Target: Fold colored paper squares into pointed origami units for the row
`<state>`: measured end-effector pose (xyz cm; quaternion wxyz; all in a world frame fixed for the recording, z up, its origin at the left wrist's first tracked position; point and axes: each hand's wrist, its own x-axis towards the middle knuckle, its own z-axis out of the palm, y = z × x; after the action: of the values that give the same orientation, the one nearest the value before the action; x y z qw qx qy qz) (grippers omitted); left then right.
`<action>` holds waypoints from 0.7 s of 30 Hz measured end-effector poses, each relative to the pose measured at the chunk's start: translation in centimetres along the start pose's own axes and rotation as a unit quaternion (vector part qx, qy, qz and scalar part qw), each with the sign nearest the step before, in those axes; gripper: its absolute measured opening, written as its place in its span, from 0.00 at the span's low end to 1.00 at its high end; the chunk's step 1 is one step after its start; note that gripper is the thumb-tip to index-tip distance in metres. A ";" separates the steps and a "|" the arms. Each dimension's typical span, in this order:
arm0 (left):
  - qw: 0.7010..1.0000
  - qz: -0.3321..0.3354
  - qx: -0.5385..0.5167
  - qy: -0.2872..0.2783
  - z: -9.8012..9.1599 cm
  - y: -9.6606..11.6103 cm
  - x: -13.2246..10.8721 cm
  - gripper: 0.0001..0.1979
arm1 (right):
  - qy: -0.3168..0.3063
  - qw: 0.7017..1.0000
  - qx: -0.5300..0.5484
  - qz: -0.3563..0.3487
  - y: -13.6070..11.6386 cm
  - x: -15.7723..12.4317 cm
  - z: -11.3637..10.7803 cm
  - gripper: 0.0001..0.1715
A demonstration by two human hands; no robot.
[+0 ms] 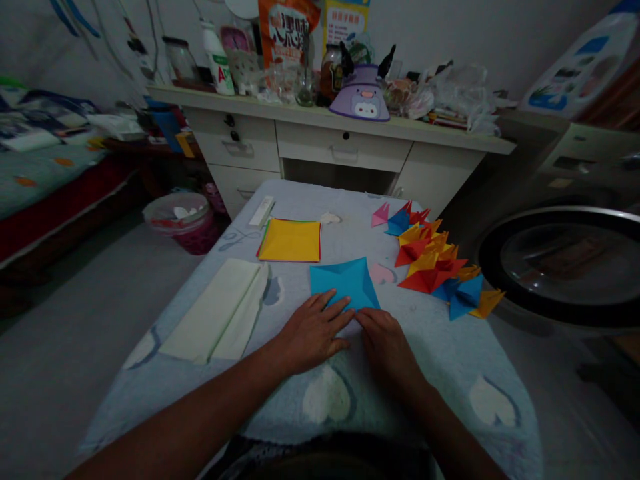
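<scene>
A blue sheet of origami paper [345, 280] lies on the cloth-covered table in front of me, with creases along its sides. My left hand [317, 330] rests on its near part, fingers outstretched and a little apart. At the near right edge of the sheet, my right hand [385, 340] has its fingers drawn together on the paper; their tips touch close to my left fingertips. Beyond the blue sheet, to the left, sits a stack of square papers [293, 241] with yellow on top. Folded paper cranes [425, 253] in red, orange, blue and pink stand in a cluster on the right.
A pale folded cloth or paper [215, 310] lies left of my hands, and a small white box [262, 211] sits behind it. A cluttered white desk [345, 140] closes off the far side. There is a washing machine [560, 193] to the right, and a lined bin [183, 223] on the floor.
</scene>
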<state>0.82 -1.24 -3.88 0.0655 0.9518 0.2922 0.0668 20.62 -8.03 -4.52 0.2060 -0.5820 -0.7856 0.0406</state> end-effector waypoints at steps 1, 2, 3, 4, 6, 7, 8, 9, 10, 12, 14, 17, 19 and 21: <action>1.000 0.000 0.002 0.004 0.0 0.0 0.0 0.29 | -0.004 1.000 -0.008 0.005 -0.1 0.0 0.0 0.19; 1.000 -0.001 0.006 0.008 0.0 -0.1 -0.1 0.28 | -0.011 1.000 -0.017 0.009 -0.3 0.1 -0.1 0.19; 1.000 -0.002 0.012 0.013 0.0 -0.1 -0.1 0.27 | -0.019 0.999 -0.025 0.013 -0.5 0.2 -0.2 0.19; 1.000 -0.004 0.020 0.020 0.0 -0.2 -0.2 0.26 | -0.027 0.999 -0.032 0.016 -0.7 0.3 -0.3 0.20; 0.999 -0.011 0.038 0.032 -0.1 -0.2 -0.4 0.26 | -0.041 0.998 -0.041 0.017 -1.1 0.6 -0.6 0.22; 0.998 -0.015 0.048 0.038 -0.2 -0.3 -0.6 0.25 | -0.046 0.998 -0.047 0.015 -1.3 0.7 -0.8 0.23; 0.997 -0.020 0.056 0.043 -0.3 -0.3 -0.8 0.26 | -0.050 0.997 -0.055 0.012 -1.5 0.9 -1.1 0.23; 0.997 -0.024 0.064 0.047 -0.5 -0.3 -1.0 0.26 | -0.054 0.996 -0.065 0.007 -1.7 1.1 -1.3 0.23; 0.996 -0.029 0.071 0.051 -0.6 -0.4 -1.2 0.26 | -0.061 0.995 -0.077 0.001 -2.0 1.2 -1.6 0.23; 0.994 -0.040 0.085 0.057 -1.0 -0.6 -1.7 0.26 | -0.076 0.992 -0.100 -0.010 -2.4 1.5 -2.0 0.21; 0.993 -0.050 0.094 0.060 -1.4 -0.8 -2.2 0.26 | -0.092 0.989 -0.118 -0.007 -2.8 1.8 -2.3 0.22; 0.990 -0.067 0.102 0.063 -1.7 -1.1 -2.8 0.25 | -0.116 0.984 -0.136 0.016 -3.3 2.1 -2.4 0.24; 0.989 -0.081 0.108 0.064 -1.8 -1.2 -3.1 0.25 | -0.127 0.981 -0.144 0.024 -3.6 2.3 -2.3 0.26; 0.987 -0.095 0.113 0.065 -1.7 -1.2 -3.4 0.26 | -0.126 0.980 -0.148 0.028 -3.9 2.5 -2.2 0.27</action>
<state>-2.91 -1.98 -2.72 -0.0551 0.9146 0.3907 0.0887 17.34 -7.32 -0.66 0.0155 -0.6180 -0.7860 0.0024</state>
